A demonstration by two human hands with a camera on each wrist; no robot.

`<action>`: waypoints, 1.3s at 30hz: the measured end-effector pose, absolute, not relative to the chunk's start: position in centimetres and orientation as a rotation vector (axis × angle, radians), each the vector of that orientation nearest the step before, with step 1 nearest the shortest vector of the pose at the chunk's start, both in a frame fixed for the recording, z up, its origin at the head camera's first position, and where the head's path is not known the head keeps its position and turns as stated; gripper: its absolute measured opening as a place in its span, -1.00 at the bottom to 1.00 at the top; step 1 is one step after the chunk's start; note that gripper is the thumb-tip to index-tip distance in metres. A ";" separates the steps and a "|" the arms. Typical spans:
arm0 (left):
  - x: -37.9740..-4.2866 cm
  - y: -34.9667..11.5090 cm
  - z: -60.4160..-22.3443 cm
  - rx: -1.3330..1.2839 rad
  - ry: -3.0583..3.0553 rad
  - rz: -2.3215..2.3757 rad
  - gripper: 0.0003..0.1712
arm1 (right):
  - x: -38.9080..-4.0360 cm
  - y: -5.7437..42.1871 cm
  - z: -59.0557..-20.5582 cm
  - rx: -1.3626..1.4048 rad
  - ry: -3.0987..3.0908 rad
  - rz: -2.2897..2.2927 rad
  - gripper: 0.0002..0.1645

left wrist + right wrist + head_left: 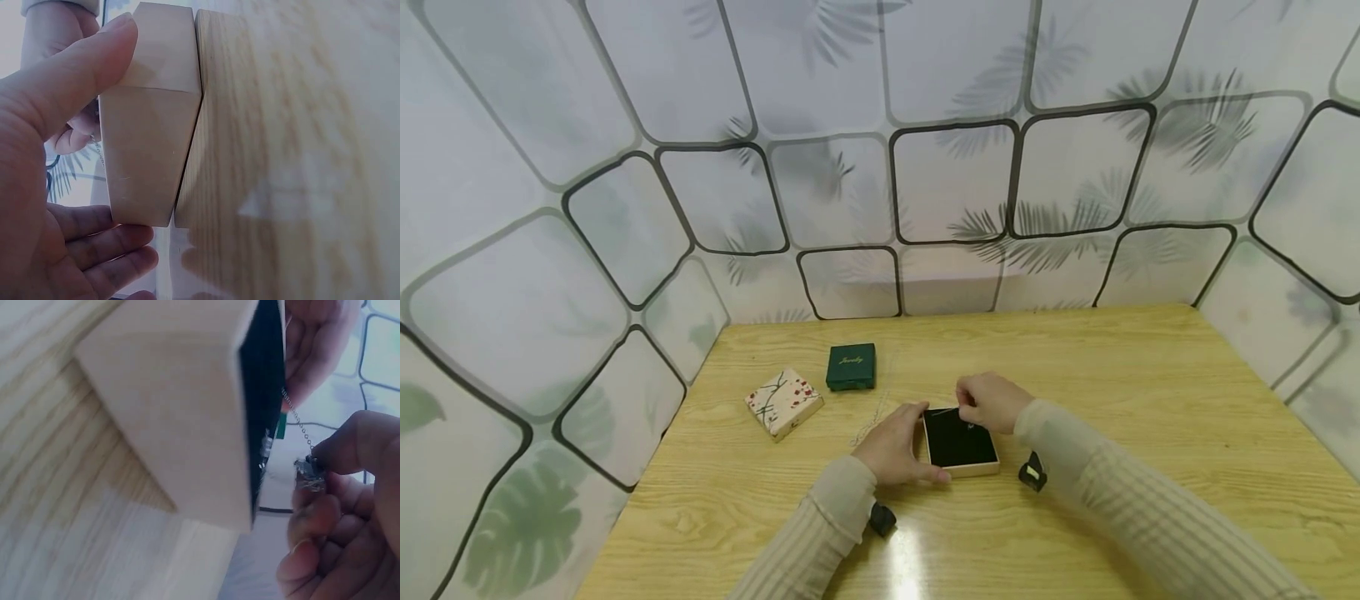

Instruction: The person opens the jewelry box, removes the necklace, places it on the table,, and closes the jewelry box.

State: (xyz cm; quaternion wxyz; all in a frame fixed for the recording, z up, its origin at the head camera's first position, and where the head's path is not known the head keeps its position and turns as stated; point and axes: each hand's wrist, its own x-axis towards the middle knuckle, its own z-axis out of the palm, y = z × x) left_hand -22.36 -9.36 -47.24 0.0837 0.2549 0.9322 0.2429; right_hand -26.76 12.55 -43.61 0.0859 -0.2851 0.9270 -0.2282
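Observation:
My left hand (891,446) holds a shallow cream jewelry box (976,470) by its near and far sides, thumb at the near edge. A black pad (955,446) lines the box, with a small shiny piece (265,450) on it. Above the pad, my right hand (996,400) pinches a silvery necklace (301,425) between thumb and fingers. A sparkling pendant (310,475) shows at the fingertips, and the fine chain runs from there toward the far edge of the box.
Left of the hands lies a cream box part with a red floral print (784,404). Beside it stands a small dark green jewelry box (852,367). Another thin chain (877,412) lies on the wooden table (1112,367) by the left hand. Patterned curtain (955,183) surrounds the table's back and sides.

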 end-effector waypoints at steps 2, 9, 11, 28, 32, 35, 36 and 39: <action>-22.4 -9.4 -47.2 0.763 2.786 0.718 0.34 | -27.1 12.7 -43.9 -0.853 2.770 -0.703 -0.95; -22.4 -9.4 -47.3 0.769 2.795 0.705 0.33 | -27.8 13.1 -44.4 -0.856 2.785 -0.691 -0.72; -22.4 -9.3 -47.3 0.760 2.793 0.700 0.33 | -27.8 13.1 -44.5 -0.857 2.780 -0.681 -0.71; -22.4 -9.4 -47.5 0.793 2.785 0.761 0.29 | -27.6 12.2 -44.8 -1.027 2.695 -0.645 -0.63; -22.4 -9.4 -47.5 0.781 2.780 0.800 0.28 | -27.5 11.9 -44.7 -1.060 2.682 -0.656 -0.65; -22.4 -9.4 -47.6 0.778 2.776 0.818 0.28 | -27.5 11.8 -44.7 -1.046 2.677 -0.661 -0.67; -22.4 -9.4 -47.6 0.778 2.777 0.819 0.28 | -27.5 11.8 -44.6 -1.028 2.679 -0.659 -0.68; -22.4 -9.4 -47.6 0.777 2.777 0.823 0.27 | -27.5 11.8 -44.7 -0.985 2.684 -0.663 -0.74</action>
